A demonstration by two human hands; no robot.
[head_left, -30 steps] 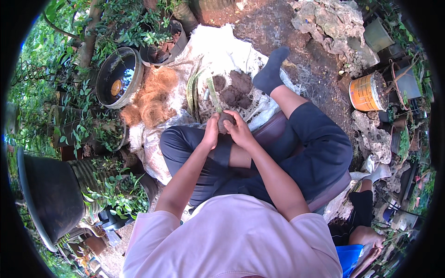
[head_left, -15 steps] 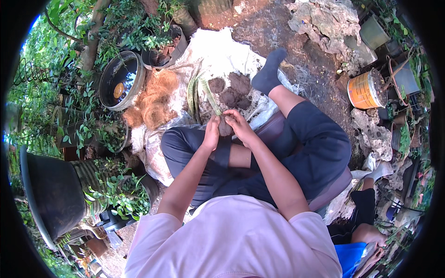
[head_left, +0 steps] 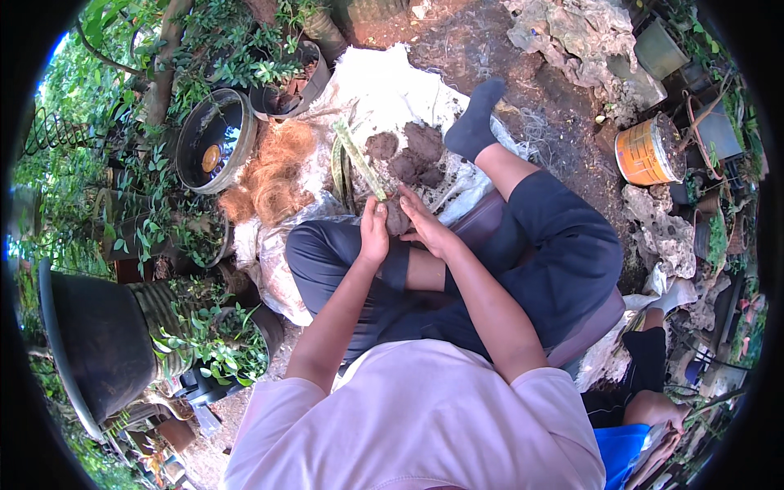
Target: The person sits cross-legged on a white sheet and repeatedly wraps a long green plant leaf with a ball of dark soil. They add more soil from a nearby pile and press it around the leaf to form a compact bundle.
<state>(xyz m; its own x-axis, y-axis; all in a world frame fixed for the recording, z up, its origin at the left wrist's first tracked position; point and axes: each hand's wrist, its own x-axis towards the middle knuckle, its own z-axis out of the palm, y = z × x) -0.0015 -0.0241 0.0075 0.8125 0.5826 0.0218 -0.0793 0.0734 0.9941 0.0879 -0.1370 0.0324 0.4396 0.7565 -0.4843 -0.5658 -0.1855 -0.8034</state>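
Note:
Between my hands is a dark brown mud ball point(head_left: 397, 220), with a long, pale-green mottled leaf point(head_left: 358, 157) standing up from it and tilted to the far left. My left hand point(head_left: 375, 233) presses on the ball's left side, fingers together. On the right side, my right hand point(head_left: 425, 225) cups it with its fingers stretched along the mud. More dark green leaves hang beside the pale one; where they join is hidden. Just beyond lie wet mud lumps point(head_left: 418, 155) on a white sack point(head_left: 374, 77).
Left of the sack sit brown coir fibre point(head_left: 276, 167) and a round black basin point(head_left: 245, 122) of water. A large black pot point(head_left: 94, 343) stands at near left. An orange-and-white bucket point(head_left: 645, 153) is at far right. Another person's hand point(head_left: 668, 415) shows at lower right.
My right hand has shifted from pinching near the leaf base to lying along the mud ball with straighter fingers. The pale leaf now leans further left.

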